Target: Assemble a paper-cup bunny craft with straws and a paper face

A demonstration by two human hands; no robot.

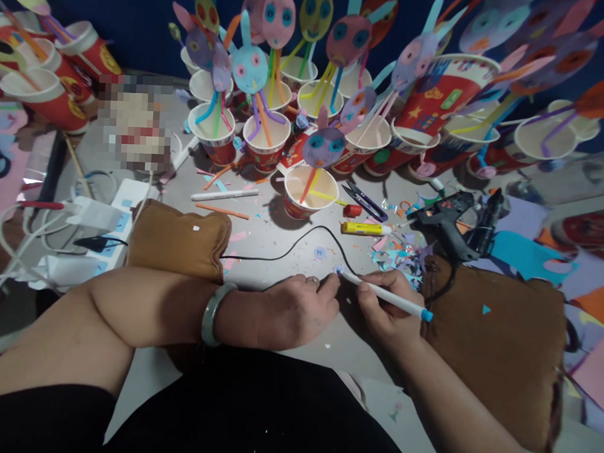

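My right hand point(391, 307) grips a white felt-tip pen point(396, 297) with a blue end, its tip pointing left at my left fingertips. My left hand point(301, 313), with a jade-like bangle point(212, 316) at the wrist, rests on the table with curled fingers. Its fingertips press on a small lilac scrap at the pen tip, mostly hidden. Just beyond lies a small round lilac paper disc point(319, 252) with a dark mark. A black cord point(265, 258) curves across the table behind both hands.
Red paper cups point(268, 145) with paper rabbit faces on straws line the back. To the right are a black glue gun point(449, 223), a yellow marker point(366, 228), scissors point(366, 201), paper scraps and a brown cushion point(497, 348). At left are a tan cushion point(176, 241) and power strip point(125, 209).
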